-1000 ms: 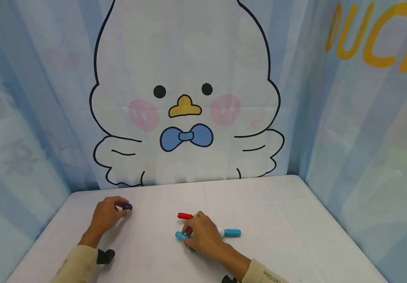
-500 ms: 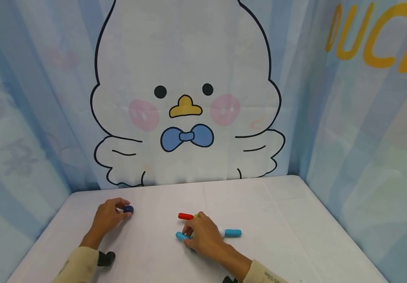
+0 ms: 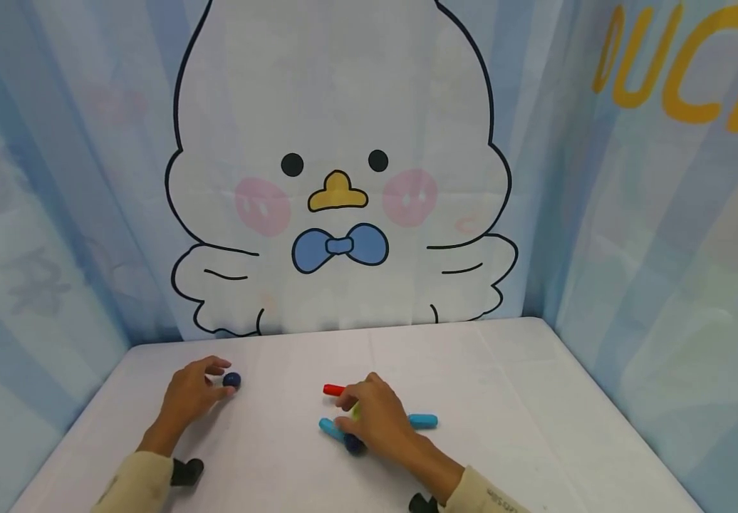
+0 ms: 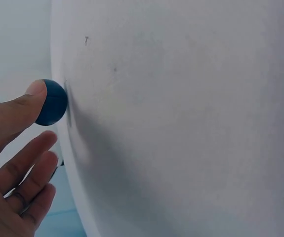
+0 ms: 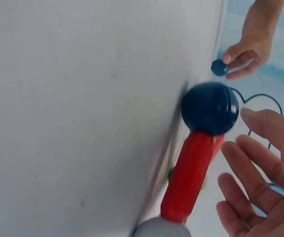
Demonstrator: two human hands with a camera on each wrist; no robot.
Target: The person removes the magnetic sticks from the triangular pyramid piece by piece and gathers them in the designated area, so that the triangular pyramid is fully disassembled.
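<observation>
On the table's left, my left hand (image 3: pixel 186 396) has its thumb against a dark blue ball (image 3: pixel 231 380); its other fingers stand apart from the ball. The left wrist view shows the thumb on the ball (image 4: pixel 54 102). My right hand (image 3: pixel 380 417) hovers over a ball-and-rod building toy, fingers spread and loosely bent around nothing. A second dark blue ball (image 3: pixel 354 444) sits at the toy's near side, joined to a red rod (image 5: pixel 186 177) that meets a whitish ball (image 5: pixel 161 228). Light blue rods (image 3: pixel 423 421) and another red rod (image 3: pixel 333 390) stick out; the hand hides the toy's middle.
Both pieces lie on a white-covered table (image 3: pixel 503 427). Behind it hangs a curtain (image 3: pixel 343 292) with a cartoon duck, and patterned curtains (image 3: pixel 664 235) close off the sides. Black wrist camera mounts (image 3: pixel 187 472) jut from the sleeves.
My left fingers have lifted away from the ball they pinched. My right hand has let go of the toy and shifted slightly up and right, uncovering the near dark blue ball.
</observation>
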